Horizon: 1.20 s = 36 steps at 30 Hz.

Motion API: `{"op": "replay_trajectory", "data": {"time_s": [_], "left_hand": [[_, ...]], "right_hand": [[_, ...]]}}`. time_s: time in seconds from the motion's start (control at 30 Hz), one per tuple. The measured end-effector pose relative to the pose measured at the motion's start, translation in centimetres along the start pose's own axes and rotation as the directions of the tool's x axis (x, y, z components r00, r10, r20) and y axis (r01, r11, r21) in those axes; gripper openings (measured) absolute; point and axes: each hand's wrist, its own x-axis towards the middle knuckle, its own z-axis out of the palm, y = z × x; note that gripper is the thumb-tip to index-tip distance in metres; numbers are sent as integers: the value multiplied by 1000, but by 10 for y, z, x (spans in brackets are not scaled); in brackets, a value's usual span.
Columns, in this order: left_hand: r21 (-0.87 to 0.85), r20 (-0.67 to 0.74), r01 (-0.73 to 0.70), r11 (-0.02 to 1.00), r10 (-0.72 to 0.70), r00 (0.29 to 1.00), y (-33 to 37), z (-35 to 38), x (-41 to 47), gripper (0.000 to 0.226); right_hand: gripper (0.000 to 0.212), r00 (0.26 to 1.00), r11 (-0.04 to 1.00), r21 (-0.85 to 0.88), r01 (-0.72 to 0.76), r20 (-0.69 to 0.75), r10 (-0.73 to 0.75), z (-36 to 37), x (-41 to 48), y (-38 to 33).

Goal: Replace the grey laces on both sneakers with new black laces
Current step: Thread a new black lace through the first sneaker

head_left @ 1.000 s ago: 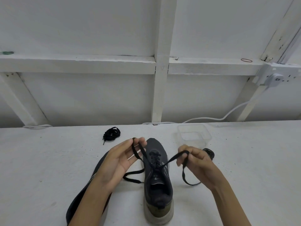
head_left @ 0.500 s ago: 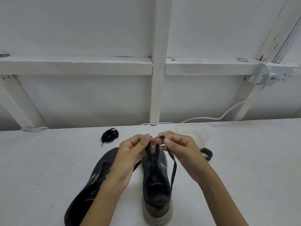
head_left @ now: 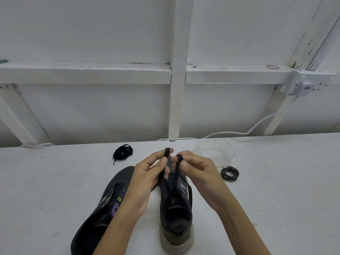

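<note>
A dark sneaker point(head_left: 175, 210) stands upright on the white table, heel toward me, with a black lace point(head_left: 189, 194) threaded through it. My left hand point(head_left: 147, 179) pinches one folded loop of that lace above the toe. My right hand point(head_left: 198, 172) pinches the other loop right beside it. The second dark sneaker point(head_left: 103, 210) lies on its side to the left, its eyelets showing no lace. A bundled black lace point(head_left: 122, 151) lies behind it. A coiled dark lace point(head_left: 230, 173) rests to the right.
A clear plastic container point(head_left: 216, 151) sits at the back right of the table point(head_left: 46, 181). A white cable point(head_left: 239, 132) runs along the wall to a socket point(head_left: 303, 87). White wooden framing backs the table.
My hands came together from apart, bringing the two lace ends over the toe of the upright sneaker. Each end is now folded into a small loop.
</note>
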Motion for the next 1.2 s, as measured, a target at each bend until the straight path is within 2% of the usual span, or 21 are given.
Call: {"op": "replay_trajectory", "data": {"time_s": [0.13, 0.3, 0.43, 0.57, 0.73, 0.83, 0.97, 1.1, 1.2], "left_hand": [[-18, -14, -27, 999, 26, 1000, 0, -3, 2, 34], [-41, -66, -57, 998, 54, 996, 2, -4, 3, 26], [23, -66, -105, 994, 106, 992, 2, -4, 3, 20], [6, -98, -97, 995, 97, 990, 0, -7, 4, 20], [17, -21, -38, 999, 38, 999, 0, -4, 2, 15], [25, -18, -9, 1000, 10, 1000, 0, -4, 1, 20], [111, 21, -2, 994, -1, 1000, 0, -6, 0, 17], [103, 9, 27, 994, -28, 1000, -1, -7, 2, 12], [106, -55, 34, 994, -28, 998, -5, -8, 4, 20]], "right_hand": [[21, 1000, 1000, -3, 9, -3, -9, 2, 3, 3], [17, 1000, 996, -88, 28, -10, -29, 3, 5, 6], [15, 998, 983, -176, 46, -30, -53, 5, 5, 2], [30, 997, 987, -159, 18, -70, -29, 4, 3, -4], [40, 997, 989, -135, -58, -64, 50, 5, 5, -8], [44, 990, 990, -107, -92, -114, 80, 6, 6, -6], [55, 995, 969, -234, -75, -74, 60, 5, 6, -6], [30, 995, 958, -286, -7, -97, -22, 9, 4, -4], [21, 980, 955, -293, 52, -168, -104, 9, 4, 4]]}}
